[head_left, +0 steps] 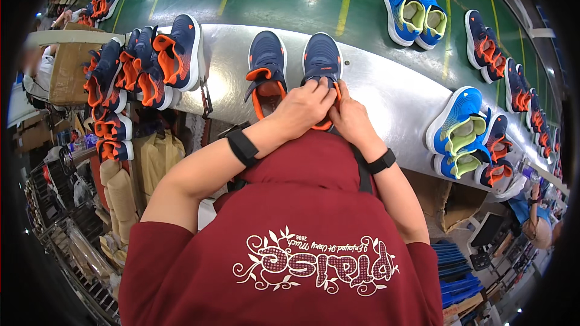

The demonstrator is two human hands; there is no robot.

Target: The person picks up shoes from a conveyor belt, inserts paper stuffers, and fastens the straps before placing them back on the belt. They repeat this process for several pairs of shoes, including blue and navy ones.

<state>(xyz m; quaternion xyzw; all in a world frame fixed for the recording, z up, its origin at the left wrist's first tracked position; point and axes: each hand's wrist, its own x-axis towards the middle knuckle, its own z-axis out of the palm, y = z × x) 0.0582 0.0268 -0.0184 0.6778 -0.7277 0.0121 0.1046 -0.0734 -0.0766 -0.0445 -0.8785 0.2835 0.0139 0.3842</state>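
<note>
Two navy sneakers with orange linings stand side by side on the metal bench, toes pointing away from me. Over the right navy sneaker (pixel 322 54) both my hands are at work. My left hand (pixel 302 107) reaches across its opening, fingers bent and pinched together at the strap area. My right hand (pixel 353 119) grips the right side of the collar, thumb and fingers closed at its edge. What lies between the fingertips is mostly hidden. The left navy sneaker (pixel 267 54) is untouched, its strap lifted to show the orange underside.
Several navy-and-orange sneakers (pixel 176 51) crowd the bench's left end. A blue pair with lime linings (pixel 453 122) sits on the right of the metal bench (pixel 386 90). Another blue pair (pixel 400 9) rests on the green surface (pixel 290 0) beyond. A cardboard box (pixel 77 66) stands at far left.
</note>
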